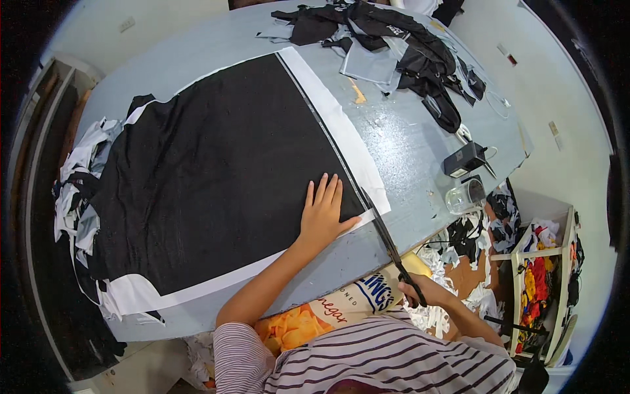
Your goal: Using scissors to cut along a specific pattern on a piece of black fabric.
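Near the right-hand corner of one black fabric panel (216, 164), pressing down with the left hand (321, 210), flat and open, probably to keep the cloth from sliding on the bench (413, 164). Gripping one pair of long black scissors (390, 246) by the handles in the closed right hand (425, 291), just beyond the bench's near edge, with blades angled in at the corner, likely for reach along the border. Under the panel, one white sheet (351, 148), showing past the right and near sides, perhaps as backing; cannot tell whether paper or cloth. Farther right, one clear glass jar (464, 196) and one black box-shaped device (463, 161), set apart from the panel, seemingly out of the way. On the far side, one heap of black and grey cloth pieces (423, 56); at the left end, one pile of white, grey and black scraps (82, 167), both too tangled to count. Past the right end, one shelf unit (539, 252) holding red and yellow cloth (541, 274).
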Available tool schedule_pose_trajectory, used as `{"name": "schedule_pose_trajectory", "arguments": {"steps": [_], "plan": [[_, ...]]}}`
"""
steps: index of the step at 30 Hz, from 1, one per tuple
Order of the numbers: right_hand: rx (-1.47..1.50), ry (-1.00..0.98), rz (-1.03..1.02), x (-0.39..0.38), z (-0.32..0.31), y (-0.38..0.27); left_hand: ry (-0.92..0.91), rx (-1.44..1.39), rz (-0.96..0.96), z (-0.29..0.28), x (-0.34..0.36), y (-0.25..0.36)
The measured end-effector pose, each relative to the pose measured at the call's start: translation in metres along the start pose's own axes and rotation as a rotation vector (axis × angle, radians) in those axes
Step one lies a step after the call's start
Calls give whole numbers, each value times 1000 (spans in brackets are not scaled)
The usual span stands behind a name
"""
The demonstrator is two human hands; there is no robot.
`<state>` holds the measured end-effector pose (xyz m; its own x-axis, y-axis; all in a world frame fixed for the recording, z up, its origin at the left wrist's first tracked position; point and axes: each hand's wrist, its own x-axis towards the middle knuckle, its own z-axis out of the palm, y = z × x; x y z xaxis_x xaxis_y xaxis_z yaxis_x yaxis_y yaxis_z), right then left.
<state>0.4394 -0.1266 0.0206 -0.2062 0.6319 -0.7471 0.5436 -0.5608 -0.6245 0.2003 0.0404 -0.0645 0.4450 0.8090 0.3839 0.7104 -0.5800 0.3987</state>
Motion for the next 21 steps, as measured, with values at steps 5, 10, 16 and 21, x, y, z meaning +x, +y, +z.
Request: {"name": "schedule_pose_trajectory", "arguments": {"steps": [5, 10, 16, 21], "plan": [[-27, 79, 2, 4, 6, 1, 4, 11, -1, 3, 1, 1], [-49, 40, 72, 2, -1, -6, -2, 15, -31, 2, 0, 2], [-119, -11, 18, 8, -9, -12, -16, 27, -31, 0, 0, 2], [-92, 55, 31, 13, 0, -21, -40, 25, -41, 1, -1, 2]]}}
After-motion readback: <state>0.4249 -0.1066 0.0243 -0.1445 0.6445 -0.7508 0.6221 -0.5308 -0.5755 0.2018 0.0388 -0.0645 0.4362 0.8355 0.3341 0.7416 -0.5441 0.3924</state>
